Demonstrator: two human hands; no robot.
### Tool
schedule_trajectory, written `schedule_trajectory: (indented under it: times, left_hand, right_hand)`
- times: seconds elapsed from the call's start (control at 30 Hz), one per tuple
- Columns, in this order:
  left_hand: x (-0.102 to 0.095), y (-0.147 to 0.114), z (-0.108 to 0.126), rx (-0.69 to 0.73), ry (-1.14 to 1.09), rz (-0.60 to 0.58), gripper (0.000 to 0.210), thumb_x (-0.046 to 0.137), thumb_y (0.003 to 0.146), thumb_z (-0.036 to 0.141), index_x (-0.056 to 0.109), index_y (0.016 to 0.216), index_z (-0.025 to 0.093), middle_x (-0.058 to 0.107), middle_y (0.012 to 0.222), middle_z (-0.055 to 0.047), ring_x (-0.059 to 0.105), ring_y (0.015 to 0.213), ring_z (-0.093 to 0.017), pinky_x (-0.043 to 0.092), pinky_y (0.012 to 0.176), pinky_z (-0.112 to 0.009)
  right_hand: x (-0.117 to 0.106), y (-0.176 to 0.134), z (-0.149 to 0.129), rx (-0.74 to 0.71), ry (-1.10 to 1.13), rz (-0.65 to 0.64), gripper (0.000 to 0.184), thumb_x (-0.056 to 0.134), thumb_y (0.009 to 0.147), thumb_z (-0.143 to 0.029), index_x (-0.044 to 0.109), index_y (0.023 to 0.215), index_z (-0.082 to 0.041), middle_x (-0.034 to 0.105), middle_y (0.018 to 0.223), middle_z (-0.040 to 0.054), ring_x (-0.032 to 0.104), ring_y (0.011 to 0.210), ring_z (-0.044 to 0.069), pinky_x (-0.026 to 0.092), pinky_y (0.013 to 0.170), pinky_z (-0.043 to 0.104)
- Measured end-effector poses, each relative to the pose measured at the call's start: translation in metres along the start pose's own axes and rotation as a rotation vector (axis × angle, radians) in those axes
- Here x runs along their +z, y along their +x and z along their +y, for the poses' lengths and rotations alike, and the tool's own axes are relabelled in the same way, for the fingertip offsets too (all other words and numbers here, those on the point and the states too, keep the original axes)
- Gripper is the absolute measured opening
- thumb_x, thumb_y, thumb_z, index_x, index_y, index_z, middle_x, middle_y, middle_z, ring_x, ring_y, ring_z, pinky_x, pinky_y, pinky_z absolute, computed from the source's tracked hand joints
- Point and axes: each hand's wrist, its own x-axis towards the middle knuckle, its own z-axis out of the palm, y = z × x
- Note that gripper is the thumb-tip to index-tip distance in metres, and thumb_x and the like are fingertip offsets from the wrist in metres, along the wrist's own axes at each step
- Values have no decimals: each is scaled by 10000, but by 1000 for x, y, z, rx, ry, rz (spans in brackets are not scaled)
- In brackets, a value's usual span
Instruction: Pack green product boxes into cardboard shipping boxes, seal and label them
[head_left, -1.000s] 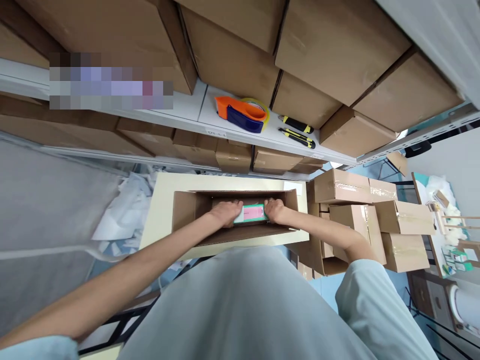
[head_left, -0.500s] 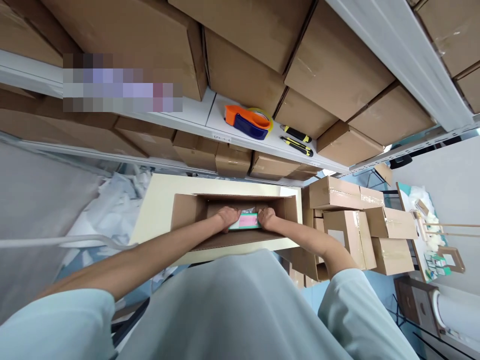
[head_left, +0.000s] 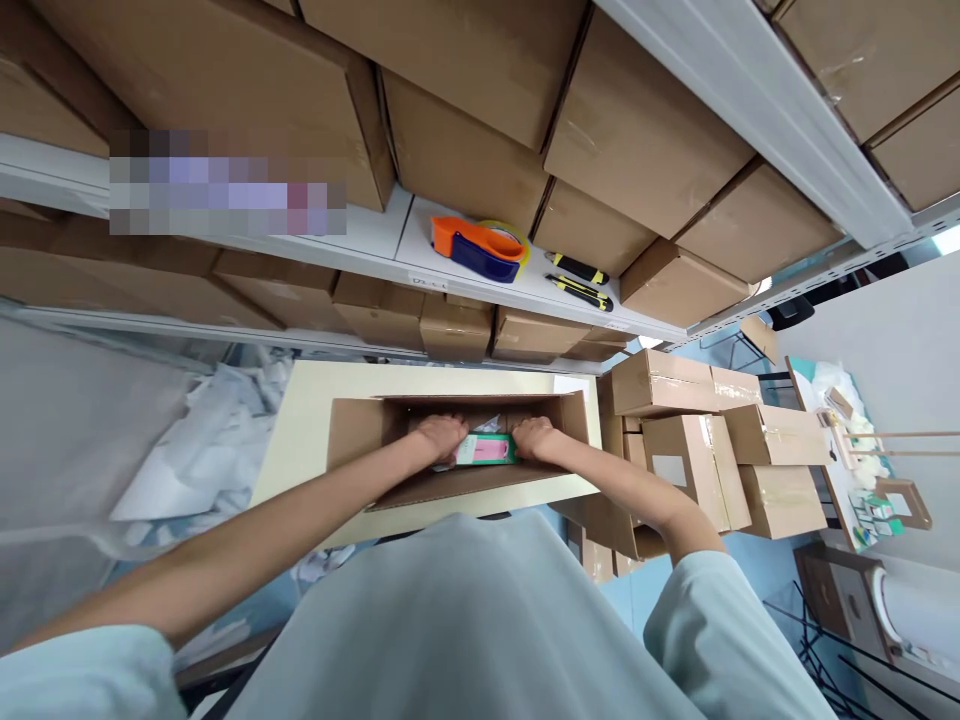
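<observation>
An open cardboard box point(head_left: 352, 430) stands on the cream tabletop point(head_left: 300, 395), and both my hands reach down inside it. Between them lies a flat green-edged package point(head_left: 491, 450) with a pink middle, partly wrapped in shiny clear plastic. My left hand point(head_left: 442, 436) is closed at the package's left end, fingers curled. At its right end my right hand point(head_left: 532, 438) is likewise closed, with the fingertips hidden. Whatever lies below the package is too dark to make out.
Above the table, a shelf point(head_left: 420, 230) carries an orange-and-blue tape dispenser point(head_left: 480, 250), two yellow-and-black utility knives point(head_left: 579, 280) and large cartons point(head_left: 465, 150). More cartons point(head_left: 697, 470) are stacked to the right. White crumpled wrapping point(head_left: 195, 440) lies at the left.
My hands have gone a little lower in the box along with the package, and the left hand has shifted left, showing more of its left end. The view has turned slightly.
</observation>
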Motion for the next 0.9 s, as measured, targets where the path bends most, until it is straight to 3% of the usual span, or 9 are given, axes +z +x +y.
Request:
schedule_trajectory:
  times: [0.1,0.17,0.3,0.4,0.47,0.53,0.63,0.77,0.9]
  left_hand:
    - [-14,-29,-1,-18,-43,35,640,729,964,351,665,1562,132,673,1605,-255,657,1508,-367,519,1248,-426]
    - [-21,-60,-1,-24,-121,116,673,625,1046,452,588,1648,153,587,1714,-221,595,1576,-353,491,1278,-426]
    - [-21,-139,4,-93,-537,567,622,543,1064,601,634,1589,279,735,1561,-91,738,1368,-298,591,1135,-375]
    - [-10,-185,9,-379,-668,857,541,548,1046,620,676,1476,319,805,1362,-63,797,1121,-264,642,970,-350]
    - [1,-199,10,-604,-641,968,542,564,1029,624,673,1452,303,792,1363,-85,796,1070,-277,646,942,-380]
    - [13,-201,9,-742,-616,986,561,578,1018,597,660,1458,260,782,1389,-117,795,1058,-296,644,941,-413]
    - [24,-192,8,-794,-654,909,525,573,1027,526,664,1440,215,834,1276,-119,801,1039,-300,638,936,-413]
    - [23,-185,16,-813,-703,870,503,567,1031,446,672,1454,194,872,1100,-71,815,1046,-275,625,951,-362]
    - [19,-203,33,-913,-724,921,535,579,1013,432,668,1493,213,879,1084,-44,819,991,-257,627,932,-350]
  right_hand:
    - [-14,-42,12,2,25,43,470,746,1065,-364,694,1461,-116,790,1407,250,792,1307,363,651,1035,427]
    - [-16,-81,24,-16,134,174,438,688,1111,-409,679,1478,-171,788,1426,202,791,1293,340,630,1030,410]
    - [3,-153,47,106,546,547,291,623,1130,-410,726,1361,-267,860,1141,76,829,1024,260,591,880,333]
    - [31,-173,55,313,747,777,363,577,1103,-551,763,1173,-247,841,951,55,759,755,230,537,725,318]
    - [48,-171,56,378,837,849,459,588,1052,-658,766,1070,-236,829,901,65,722,700,227,512,685,314]
    - [60,-162,56,386,903,869,536,592,1002,-741,763,994,-234,825,879,79,713,686,231,502,663,313]
    - [68,-149,56,385,917,869,575,551,974,-780,749,911,-244,828,865,94,702,646,237,486,641,319]
    - [66,-139,59,399,848,863,480,513,982,-671,725,851,-261,805,797,80,711,644,249,463,631,312]
    - [57,-136,58,360,801,904,397,536,966,-587,711,823,-261,785,768,70,694,630,244,449,620,308]
